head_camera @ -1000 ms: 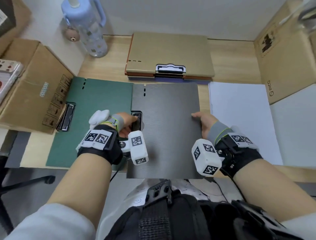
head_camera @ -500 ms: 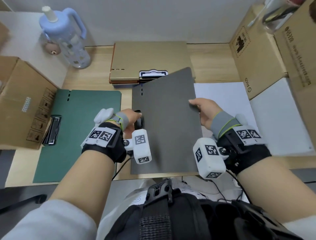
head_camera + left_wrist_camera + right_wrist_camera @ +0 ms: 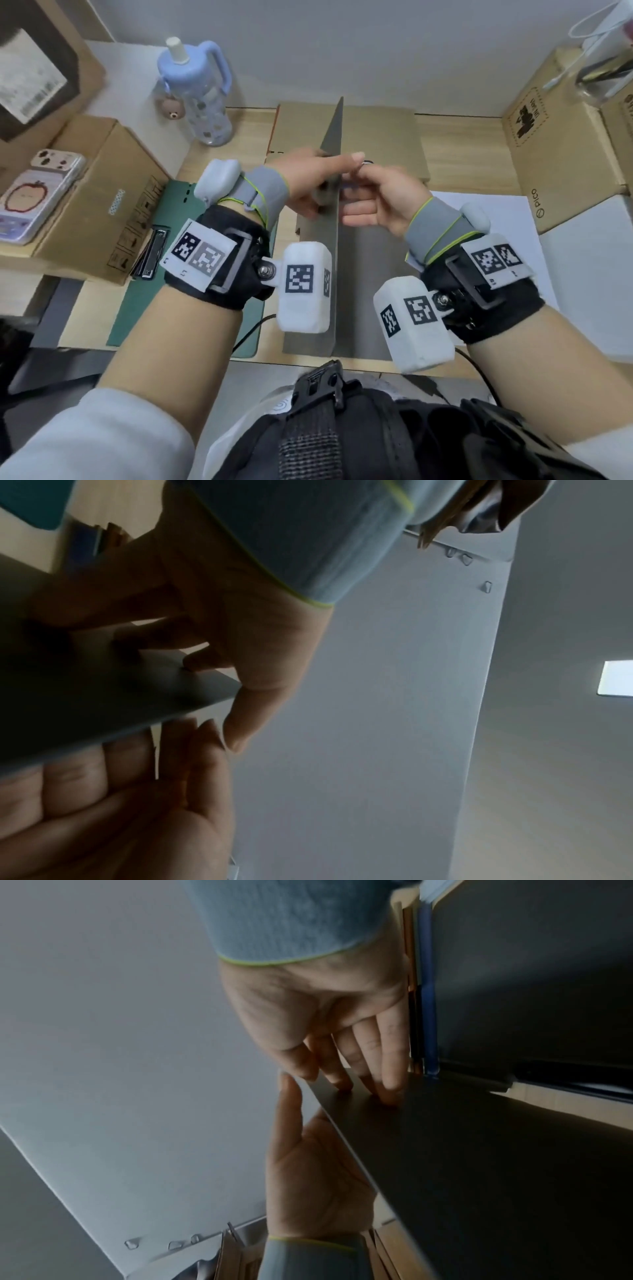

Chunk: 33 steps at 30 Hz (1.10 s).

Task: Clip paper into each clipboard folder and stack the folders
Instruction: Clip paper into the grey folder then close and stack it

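Grey folder (image 3: 334,274): cover stands on edge, about upright, hinged over the half that lies flat on the table (image 3: 462,144), directly in front of the person.

Left hand (image 3: 310,185): on the left face of the raised cover, near its top edge; the wrist views show the fingers straight and flat against the board, thumb alongside. It holds nothing by a curl.

Right hand (image 3: 380,202): on the right side of the same edge, fingers loosely spread, fingertips at the cover. Whether thumb and finger actually pinch the edge cannot be told from these views.

Other items: green folder (image 3: 137,274) lies open to the left with its clip (image 3: 150,253) exposed. Tan stack (image 3: 380,137) of closed folders lies behind the grey one. White paper (image 3: 479,219) lies just right of the grey folder, partly under the right wrist.

Assessment: the step in hand appears to be swinging the grey cover over, either opening or closing; direction cannot be fixed from this moment. No sheet is visible inside it. If opening, the next move calls for laying the cover flat, taking one sheet from the right, and seating it under the clip. The green folder appears not yet loaded.
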### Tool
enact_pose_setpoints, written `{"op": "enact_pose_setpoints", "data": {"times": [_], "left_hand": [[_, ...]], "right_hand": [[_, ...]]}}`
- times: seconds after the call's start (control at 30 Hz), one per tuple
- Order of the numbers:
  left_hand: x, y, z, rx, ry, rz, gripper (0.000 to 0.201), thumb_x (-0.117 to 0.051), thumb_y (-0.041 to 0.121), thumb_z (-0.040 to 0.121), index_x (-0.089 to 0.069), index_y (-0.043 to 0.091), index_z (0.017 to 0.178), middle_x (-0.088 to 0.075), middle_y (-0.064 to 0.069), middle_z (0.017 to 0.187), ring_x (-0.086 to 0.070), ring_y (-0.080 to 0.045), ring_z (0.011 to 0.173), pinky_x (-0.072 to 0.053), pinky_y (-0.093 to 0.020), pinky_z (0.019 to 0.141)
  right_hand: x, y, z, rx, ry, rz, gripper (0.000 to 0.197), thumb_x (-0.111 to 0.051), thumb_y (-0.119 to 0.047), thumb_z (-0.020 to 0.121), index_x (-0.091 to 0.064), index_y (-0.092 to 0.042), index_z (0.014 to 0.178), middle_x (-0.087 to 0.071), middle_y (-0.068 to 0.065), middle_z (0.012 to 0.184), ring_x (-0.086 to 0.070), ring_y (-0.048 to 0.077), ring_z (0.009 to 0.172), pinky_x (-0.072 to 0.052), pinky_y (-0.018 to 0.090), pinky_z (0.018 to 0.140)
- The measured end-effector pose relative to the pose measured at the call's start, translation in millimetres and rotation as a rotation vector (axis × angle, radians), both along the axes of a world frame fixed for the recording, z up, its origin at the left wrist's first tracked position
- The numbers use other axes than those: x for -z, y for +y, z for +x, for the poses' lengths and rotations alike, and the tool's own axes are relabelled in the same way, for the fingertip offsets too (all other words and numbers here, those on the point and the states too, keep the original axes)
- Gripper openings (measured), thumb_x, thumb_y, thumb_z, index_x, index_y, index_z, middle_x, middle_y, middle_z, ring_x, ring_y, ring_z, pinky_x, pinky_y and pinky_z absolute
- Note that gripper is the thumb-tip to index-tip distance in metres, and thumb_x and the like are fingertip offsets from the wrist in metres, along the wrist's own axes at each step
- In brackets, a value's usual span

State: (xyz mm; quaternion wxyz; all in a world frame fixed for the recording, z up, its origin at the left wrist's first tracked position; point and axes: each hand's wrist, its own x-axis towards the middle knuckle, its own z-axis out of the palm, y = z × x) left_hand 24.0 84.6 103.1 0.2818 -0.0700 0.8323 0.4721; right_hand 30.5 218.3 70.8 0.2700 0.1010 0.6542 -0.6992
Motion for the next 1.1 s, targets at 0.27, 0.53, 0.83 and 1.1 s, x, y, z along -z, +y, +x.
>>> {"op": "enact_pose_setpoints", "data": {"times": [0.27,0.53,0.83,1.1], "left_hand": [[-0.3,-30.5,-2.8,-0.044,0.011,-0.039,0.035,-0.05,0.047,0.092,-0.051,0.015,0.107,-0.06,-0.007,0.103,-0.063,-0.025,0.073,-0.057,-0.03,0.058],[4.6,-78.2,-7.1,-0.064,0.001,-0.12,0.024,-0.044,0.0,0.088,-0.05,0.013,0.107,-0.053,-0.005,0.074,-0.057,-0.015,0.055,-0.049,-0.016,0.037],[29.0,-175.3,-0.7,-0.134,-0.077,-0.153,0.053,-0.068,0.002,0.07,-0.053,0.024,0.115,-0.064,-0.011,0.117,-0.065,-0.034,0.097,-0.056,-0.05,0.077],[88.5,-210.6,-3.1,-0.227,-0.07,-0.522,0.062,-0.067,0.002,0.081,-0.042,0.008,0.138,-0.056,-0.016,0.133,-0.055,-0.033,0.119,-0.046,-0.039,0.099]], "right_hand": [[-1.8,-30.8,-8.9,-0.088,0.011,-0.036,0.024,-0.041,-0.02,0.097,-0.06,-0.011,0.086,-0.068,0.007,0.077,-0.07,0.014,0.054,-0.057,0.022,0.052],[9.5,-56.9,-12.4,-0.174,-0.009,-0.019,0.021,-0.046,-0.023,0.095,-0.066,-0.016,0.099,-0.072,0.003,0.086,-0.071,0.013,0.066,-0.057,0.024,0.064],[74.0,-54.1,-11.4,-0.359,0.037,0.593,0.039,-0.049,-0.013,0.095,-0.053,-0.013,0.134,-0.045,0.005,0.145,-0.042,0.021,0.133,-0.033,0.024,0.102],[130.8,-31.8,-14.7,-0.501,-0.048,0.983,0.058,-0.05,-0.023,0.093,-0.029,-0.027,0.147,0.003,-0.001,0.161,0.006,0.03,0.148,-0.006,0.045,0.12]]}}
